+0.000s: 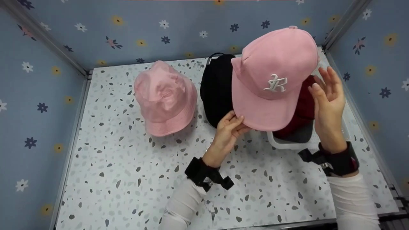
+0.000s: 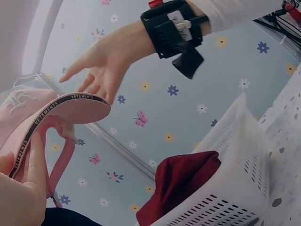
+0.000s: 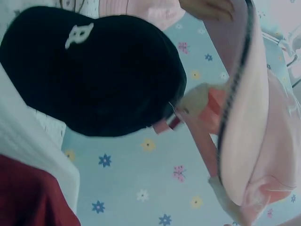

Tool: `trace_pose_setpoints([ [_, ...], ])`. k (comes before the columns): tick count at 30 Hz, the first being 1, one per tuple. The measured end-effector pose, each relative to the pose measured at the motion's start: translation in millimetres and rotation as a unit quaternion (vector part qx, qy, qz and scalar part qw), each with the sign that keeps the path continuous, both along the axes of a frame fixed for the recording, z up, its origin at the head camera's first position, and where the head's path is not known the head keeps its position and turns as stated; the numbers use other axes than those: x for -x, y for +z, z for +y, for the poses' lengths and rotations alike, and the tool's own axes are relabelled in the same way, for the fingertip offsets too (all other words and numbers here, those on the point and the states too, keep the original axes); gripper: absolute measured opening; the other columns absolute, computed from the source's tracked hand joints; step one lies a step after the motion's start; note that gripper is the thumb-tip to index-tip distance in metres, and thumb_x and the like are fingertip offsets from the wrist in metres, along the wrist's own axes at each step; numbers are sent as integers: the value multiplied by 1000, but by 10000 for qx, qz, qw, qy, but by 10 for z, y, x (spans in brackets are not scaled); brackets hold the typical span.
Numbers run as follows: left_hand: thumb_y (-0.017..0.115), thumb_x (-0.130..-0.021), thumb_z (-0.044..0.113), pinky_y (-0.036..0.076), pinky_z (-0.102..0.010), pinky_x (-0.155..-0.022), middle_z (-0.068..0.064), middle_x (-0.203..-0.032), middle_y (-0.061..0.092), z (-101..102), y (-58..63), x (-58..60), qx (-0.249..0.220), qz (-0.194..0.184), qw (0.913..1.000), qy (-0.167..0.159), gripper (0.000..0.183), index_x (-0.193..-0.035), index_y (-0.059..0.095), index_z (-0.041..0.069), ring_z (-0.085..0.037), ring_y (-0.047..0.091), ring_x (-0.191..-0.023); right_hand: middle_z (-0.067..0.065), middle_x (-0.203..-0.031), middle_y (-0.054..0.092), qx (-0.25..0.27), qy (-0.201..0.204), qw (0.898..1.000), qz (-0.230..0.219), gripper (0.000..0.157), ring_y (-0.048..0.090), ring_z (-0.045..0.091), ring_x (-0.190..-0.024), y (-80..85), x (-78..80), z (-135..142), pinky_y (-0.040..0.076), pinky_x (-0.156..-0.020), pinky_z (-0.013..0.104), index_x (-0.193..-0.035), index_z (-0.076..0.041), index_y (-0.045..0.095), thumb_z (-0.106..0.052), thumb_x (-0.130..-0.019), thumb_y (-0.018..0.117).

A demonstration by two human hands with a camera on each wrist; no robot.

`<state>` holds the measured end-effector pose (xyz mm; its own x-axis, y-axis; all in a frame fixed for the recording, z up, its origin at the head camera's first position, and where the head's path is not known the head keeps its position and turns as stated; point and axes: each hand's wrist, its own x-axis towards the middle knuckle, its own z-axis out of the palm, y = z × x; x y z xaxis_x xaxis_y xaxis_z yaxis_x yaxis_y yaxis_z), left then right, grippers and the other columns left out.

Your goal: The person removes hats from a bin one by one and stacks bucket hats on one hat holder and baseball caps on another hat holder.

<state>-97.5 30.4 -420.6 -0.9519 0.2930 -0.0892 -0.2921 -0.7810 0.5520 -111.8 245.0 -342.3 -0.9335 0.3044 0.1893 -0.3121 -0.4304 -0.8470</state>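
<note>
Left hand held pink cap, fingers pinching its seven o'clock edge. Right hand at four, fingers loosely spread. Black cap at nine, basket at five.

Pink cap: smooth matt cloth.
</note>
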Motion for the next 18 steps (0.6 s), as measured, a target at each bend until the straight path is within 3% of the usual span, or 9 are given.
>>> trace_pose_setpoints([
  [4,37,-89,-11,53,-28,-65,-7,-80,58,-36,30,-7,-48,11,9999,105,19,-93,48,5,-17,62,-68,17,-133,31,272,453,9975,-468,62,36,24,-120,-132,-53,-107,36,-95,30,-137,-3,22,0,-85,55],
  [8,36,-89,-10,53,-29,-66,-7,-80,60,-62,49,-8,-114,15,9998,187,20,-93,49,4,-16,62,-69,12,-120,44,681,1152,9867,-921,60,49,17,-104,-269,-92,-200,44,-84,27,-137,-1,19,-6,-88,53],
  [14,34,-90,-11,52,-30,-69,-7,-83,59,-101,55,-4,-243,110,9993,272,21,-99,47,3,-17,62,-73,6,-105,57,1515,2263,9552,-1162,24,53,17,-96,-428,-147,-325,44,-82,32,-116,-2,46,-11,-94,41],
  [18,34,-90,-11,52,-31,-71,-7,-83,59,-128,60,3,-252,127,9991,307,21,-100,46,3,-17,62,-75,8,-99,59,1817,2692,9396,-1078,26,54,17,-91,-481,-167,-398,45,-80,33,-103,-2,58,-10,-96,34],
])
